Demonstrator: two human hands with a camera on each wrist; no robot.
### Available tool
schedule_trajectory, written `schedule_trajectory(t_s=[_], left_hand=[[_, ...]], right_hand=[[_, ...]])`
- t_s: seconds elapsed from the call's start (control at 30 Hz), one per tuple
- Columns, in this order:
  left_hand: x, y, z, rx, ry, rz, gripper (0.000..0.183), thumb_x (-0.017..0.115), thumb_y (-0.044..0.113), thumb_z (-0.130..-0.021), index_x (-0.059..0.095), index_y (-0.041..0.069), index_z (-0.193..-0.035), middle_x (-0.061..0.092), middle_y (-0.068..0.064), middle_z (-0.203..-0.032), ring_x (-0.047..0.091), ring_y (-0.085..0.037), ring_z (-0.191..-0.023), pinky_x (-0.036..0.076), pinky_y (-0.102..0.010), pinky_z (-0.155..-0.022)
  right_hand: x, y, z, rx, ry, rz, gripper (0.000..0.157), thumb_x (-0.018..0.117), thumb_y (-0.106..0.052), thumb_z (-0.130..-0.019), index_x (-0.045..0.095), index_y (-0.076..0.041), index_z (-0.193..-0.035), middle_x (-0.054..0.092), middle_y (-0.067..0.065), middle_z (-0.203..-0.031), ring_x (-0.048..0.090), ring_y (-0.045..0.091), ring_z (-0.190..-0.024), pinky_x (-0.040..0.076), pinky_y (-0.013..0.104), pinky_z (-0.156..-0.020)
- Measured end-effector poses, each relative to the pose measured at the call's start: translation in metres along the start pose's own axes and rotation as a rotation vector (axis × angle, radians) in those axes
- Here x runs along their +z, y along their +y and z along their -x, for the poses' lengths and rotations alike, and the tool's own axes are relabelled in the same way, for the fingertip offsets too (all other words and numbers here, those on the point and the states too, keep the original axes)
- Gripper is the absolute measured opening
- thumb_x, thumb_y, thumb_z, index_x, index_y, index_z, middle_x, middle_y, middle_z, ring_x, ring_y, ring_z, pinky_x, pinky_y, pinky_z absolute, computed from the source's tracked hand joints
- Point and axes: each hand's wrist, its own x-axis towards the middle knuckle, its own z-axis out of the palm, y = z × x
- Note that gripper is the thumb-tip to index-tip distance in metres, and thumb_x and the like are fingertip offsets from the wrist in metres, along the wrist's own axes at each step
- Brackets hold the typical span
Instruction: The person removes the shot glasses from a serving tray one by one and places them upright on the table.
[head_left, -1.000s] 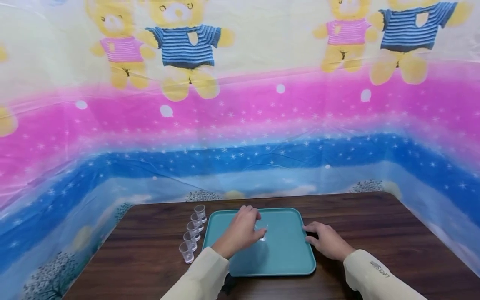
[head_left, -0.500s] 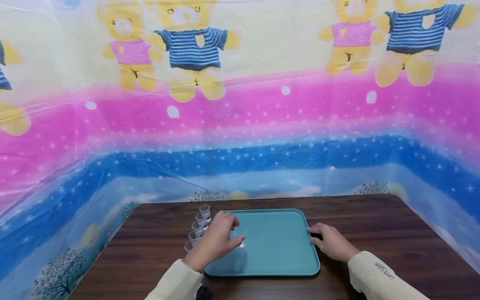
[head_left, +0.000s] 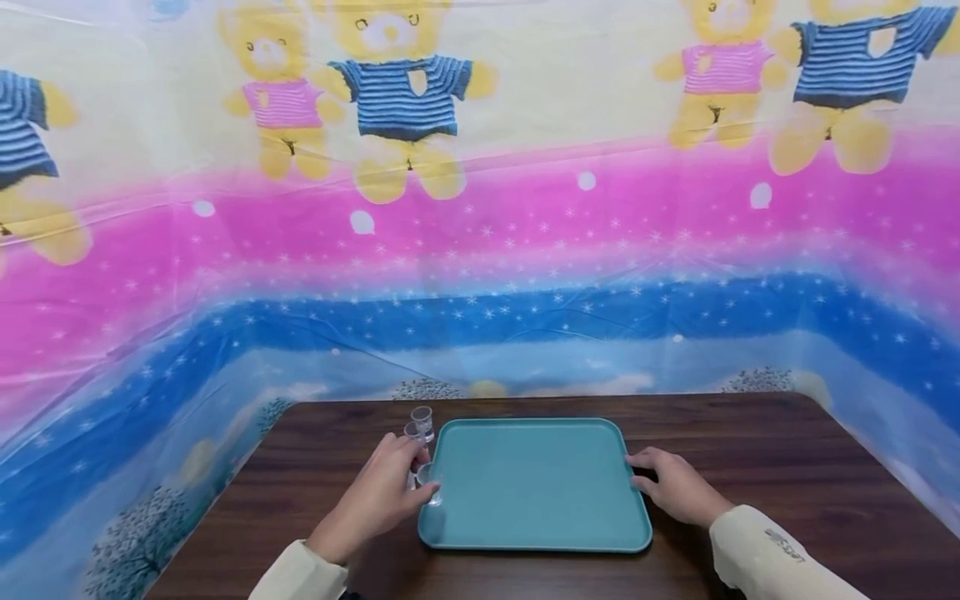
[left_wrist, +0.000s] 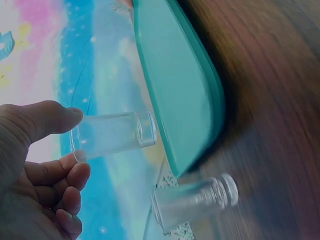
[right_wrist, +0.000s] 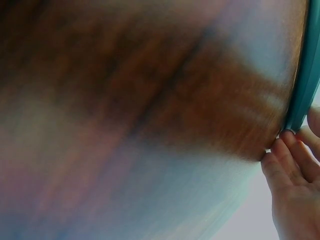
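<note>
My left hand (head_left: 381,485) pinches a small clear shot glass (left_wrist: 112,134) by its rim, between the thumb and fingers. In the head view this held glass (head_left: 433,493) is over the left edge of a teal tray (head_left: 536,483). Another clear shot glass (left_wrist: 195,201) stands on the table beside the tray, below the held one in the left wrist view. My right hand (head_left: 678,485) touches the tray's right rim with fairly straight fingertips and thumb; in the right wrist view, its fingers (right_wrist: 290,162) lie against the teal edge.
At the tray's far left corner stand shot glasses (head_left: 423,423) in a row, partly hidden by the left hand. Everything rests on a dark wood table (head_left: 757,450). A curtain (head_left: 525,317) printed with bears hangs behind the table and along its sides.
My left hand has moved left with the shot glass, from above the tray's middle to its left edge, now covering part of the row. The right hand stays at the tray's rim.
</note>
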Motion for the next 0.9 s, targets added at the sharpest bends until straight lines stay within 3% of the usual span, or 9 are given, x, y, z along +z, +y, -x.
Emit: schedule_trajectory(t_s=[0.17, 0.33, 0.63, 0.8, 0.9], left_hand=[[-0.007, -0.007, 0.014, -0.056, 0.033, 0.01, 0.021, 0.08, 0.012, -0.073, 0.061, 0.011, -0.081, 0.051, 0.004, -0.074, 0.038, -0.012, -0.073, 0.037, -0.028, -0.062], [-0.012, -0.017, 0.034, -0.193, 0.039, -0.012, 0.022, 0.081, 0.013, -0.072, 0.061, 0.009, -0.08, 0.05, 0.004, -0.072, 0.04, -0.013, -0.072, 0.037, -0.03, -0.062], [0.001, -0.031, 0.046, -0.349, -0.044, -0.075, 0.024, 0.081, 0.02, -0.074, 0.064, 0.006, -0.082, 0.053, 0.002, -0.071, 0.043, -0.016, -0.072, 0.037, -0.033, -0.063], [0.006, -0.03, 0.044, -0.366, -0.042, -0.094, 0.025, 0.081, 0.023, -0.074, 0.064, 0.005, -0.082, 0.053, 0.002, -0.072, 0.044, -0.018, -0.073, 0.038, -0.035, -0.064], [0.009, -0.023, 0.041, -0.299, 0.049, -0.126, 0.033, 0.082, 0.028, -0.072, 0.063, 0.004, -0.085, 0.053, -0.001, -0.077, 0.046, -0.022, -0.078, 0.04, -0.038, -0.068]], right_hand=[[0.0, 0.002, 0.001, 0.007, -0.004, 0.009, 0.041, 0.064, -0.01, -0.09, 0.056, 0.001, -0.129, 0.054, 0.014, -0.125, 0.052, 0.033, -0.115, 0.046, 0.046, -0.087], [-0.001, 0.003, 0.0, 0.005, -0.016, 0.001, 0.041, 0.064, -0.011, -0.09, 0.056, 0.001, -0.129, 0.054, 0.014, -0.126, 0.052, 0.033, -0.115, 0.046, 0.046, -0.086], [-0.003, 0.008, -0.001, -0.012, -0.018, 0.01, 0.042, 0.064, -0.01, -0.09, 0.055, 0.002, -0.129, 0.053, 0.016, -0.126, 0.05, 0.035, -0.117, 0.045, 0.047, -0.087], [-0.002, 0.009, -0.001, -0.009, -0.016, 0.005, 0.042, 0.064, -0.01, -0.09, 0.055, 0.001, -0.13, 0.053, 0.016, -0.126, 0.051, 0.035, -0.116, 0.045, 0.047, -0.087], [-0.005, 0.01, -0.002, -0.002, -0.032, 0.007, 0.041, 0.064, -0.011, -0.09, 0.056, 0.002, -0.129, 0.054, 0.016, -0.125, 0.051, 0.035, -0.116, 0.045, 0.047, -0.086]])
